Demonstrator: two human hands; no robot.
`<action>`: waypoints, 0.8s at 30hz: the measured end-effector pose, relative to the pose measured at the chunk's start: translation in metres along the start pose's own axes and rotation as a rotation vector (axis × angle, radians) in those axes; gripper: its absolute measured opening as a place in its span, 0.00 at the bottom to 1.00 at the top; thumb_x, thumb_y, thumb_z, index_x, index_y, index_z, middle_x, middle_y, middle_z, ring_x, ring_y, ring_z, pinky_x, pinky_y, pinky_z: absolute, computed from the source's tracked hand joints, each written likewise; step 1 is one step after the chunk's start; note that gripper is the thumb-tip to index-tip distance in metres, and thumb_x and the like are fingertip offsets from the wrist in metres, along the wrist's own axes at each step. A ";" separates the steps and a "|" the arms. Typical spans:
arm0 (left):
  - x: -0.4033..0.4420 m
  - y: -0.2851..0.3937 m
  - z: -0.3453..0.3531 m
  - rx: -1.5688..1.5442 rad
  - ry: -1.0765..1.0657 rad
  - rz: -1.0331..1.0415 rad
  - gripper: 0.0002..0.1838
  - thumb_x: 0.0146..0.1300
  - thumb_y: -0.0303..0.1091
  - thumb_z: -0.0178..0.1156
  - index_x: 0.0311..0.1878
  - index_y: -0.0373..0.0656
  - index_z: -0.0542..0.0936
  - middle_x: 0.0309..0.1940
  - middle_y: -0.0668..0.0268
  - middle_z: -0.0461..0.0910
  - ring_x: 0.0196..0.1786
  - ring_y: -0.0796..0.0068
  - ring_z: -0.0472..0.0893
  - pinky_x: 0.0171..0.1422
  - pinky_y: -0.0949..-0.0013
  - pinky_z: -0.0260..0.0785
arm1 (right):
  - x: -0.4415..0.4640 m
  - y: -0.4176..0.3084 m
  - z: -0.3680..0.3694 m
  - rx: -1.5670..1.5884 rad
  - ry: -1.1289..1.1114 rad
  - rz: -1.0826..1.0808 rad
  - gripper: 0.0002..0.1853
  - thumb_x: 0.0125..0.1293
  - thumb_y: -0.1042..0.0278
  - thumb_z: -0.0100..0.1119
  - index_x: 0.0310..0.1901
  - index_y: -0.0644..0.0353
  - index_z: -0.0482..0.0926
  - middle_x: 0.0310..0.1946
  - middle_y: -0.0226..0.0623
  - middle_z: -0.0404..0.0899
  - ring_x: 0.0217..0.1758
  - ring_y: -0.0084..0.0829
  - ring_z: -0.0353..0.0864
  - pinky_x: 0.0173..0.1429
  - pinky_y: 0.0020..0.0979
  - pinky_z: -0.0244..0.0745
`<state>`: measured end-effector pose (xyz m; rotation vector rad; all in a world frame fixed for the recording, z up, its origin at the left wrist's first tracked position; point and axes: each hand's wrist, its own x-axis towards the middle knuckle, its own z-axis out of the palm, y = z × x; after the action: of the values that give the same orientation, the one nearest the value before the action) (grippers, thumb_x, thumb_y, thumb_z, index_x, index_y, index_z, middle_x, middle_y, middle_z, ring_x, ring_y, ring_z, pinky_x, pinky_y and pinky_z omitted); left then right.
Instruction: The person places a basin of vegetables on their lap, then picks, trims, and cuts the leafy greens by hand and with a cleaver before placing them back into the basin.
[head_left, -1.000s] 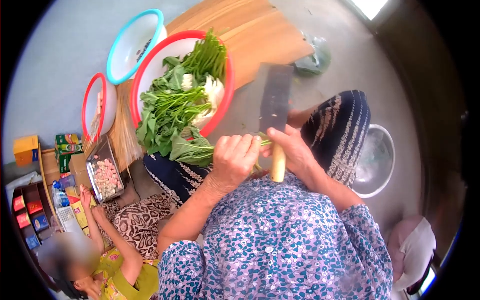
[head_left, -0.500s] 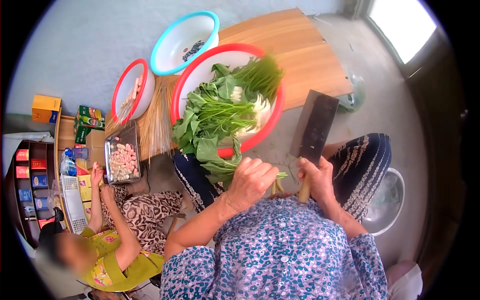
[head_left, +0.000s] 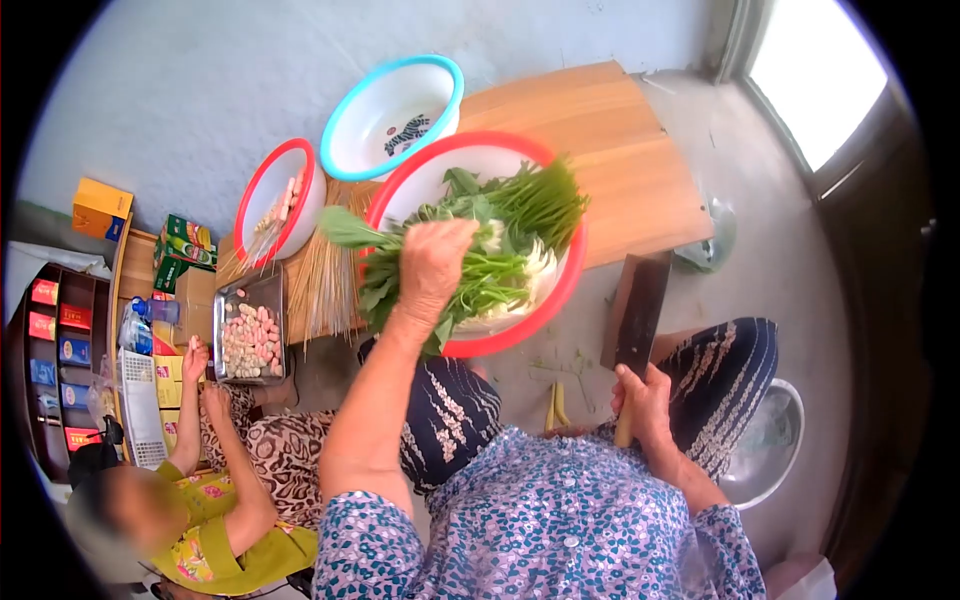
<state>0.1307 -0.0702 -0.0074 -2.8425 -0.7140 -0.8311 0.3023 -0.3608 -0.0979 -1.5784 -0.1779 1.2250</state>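
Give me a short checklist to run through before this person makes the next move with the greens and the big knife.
1. Broad dark-bladed cleaver with a pale wooden handle gripped: ok, in the right hand.
2. Blade away from the left hand: ok, they are well apart.
3. Left hand at the large round white basin with a red rim: ok, it is over the basin.
4. Bunch of broad green leaves released: not ok, it appears held in the closed left hand.
5. Cleaver's edge sharp: cannot tell from this view.
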 end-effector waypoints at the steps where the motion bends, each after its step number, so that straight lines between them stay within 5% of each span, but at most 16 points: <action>1: -0.008 -0.005 0.016 -0.176 -0.079 -0.119 0.10 0.60 0.35 0.62 0.43 0.43 0.84 0.35 0.60 0.85 0.38 0.64 0.83 0.45 0.61 0.73 | -0.001 0.000 0.000 -0.004 -0.005 0.004 0.08 0.67 0.68 0.58 0.37 0.65 0.75 0.20 0.34 0.74 0.16 0.25 0.72 0.20 0.26 0.67; 2: -0.014 -0.001 0.020 -0.354 -0.268 -0.363 0.12 0.60 0.38 0.64 0.42 0.42 0.83 0.34 0.58 0.84 0.36 0.59 0.83 0.44 0.59 0.74 | -0.001 -0.001 0.000 -0.008 -0.011 -0.011 0.08 0.67 0.68 0.58 0.37 0.65 0.75 0.20 0.34 0.74 0.16 0.25 0.72 0.20 0.26 0.67; 4: -0.007 0.004 0.014 -0.324 -0.289 -0.232 0.14 0.59 0.41 0.64 0.42 0.42 0.83 0.33 0.55 0.83 0.37 0.55 0.82 0.44 0.58 0.73 | -0.002 -0.003 0.001 0.013 0.014 0.042 0.07 0.67 0.69 0.58 0.37 0.65 0.75 0.19 0.34 0.74 0.16 0.25 0.72 0.20 0.26 0.67; 9: 0.036 -0.004 0.003 -0.290 -0.267 -0.326 0.10 0.59 0.36 0.62 0.38 0.39 0.82 0.32 0.53 0.81 0.39 0.49 0.80 0.44 0.54 0.72 | -0.001 -0.011 0.006 0.043 0.038 0.094 0.08 0.67 0.69 0.58 0.38 0.64 0.74 0.19 0.36 0.74 0.15 0.27 0.72 0.19 0.28 0.68; 17: 0.085 -0.010 0.090 -0.443 -0.438 -0.454 0.12 0.55 0.34 0.61 0.41 0.41 0.83 0.37 0.52 0.83 0.41 0.55 0.82 0.48 0.60 0.72 | 0.002 -0.012 0.014 0.068 0.011 0.182 0.08 0.68 0.69 0.58 0.39 0.67 0.75 0.22 0.34 0.75 0.18 0.25 0.73 0.22 0.27 0.70; 24: 0.070 -0.025 0.101 -0.499 -0.243 -0.508 0.08 0.53 0.30 0.58 0.36 0.41 0.82 0.35 0.54 0.81 0.42 0.53 0.80 0.49 0.58 0.72 | 0.008 -0.009 0.013 0.130 0.023 0.219 0.09 0.68 0.68 0.59 0.39 0.66 0.75 0.22 0.35 0.76 0.17 0.26 0.73 0.22 0.27 0.70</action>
<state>0.2205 0.0024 -0.0571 -3.2895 -1.4973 -0.8157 0.3003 -0.3432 -0.0944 -1.5275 0.0907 1.3580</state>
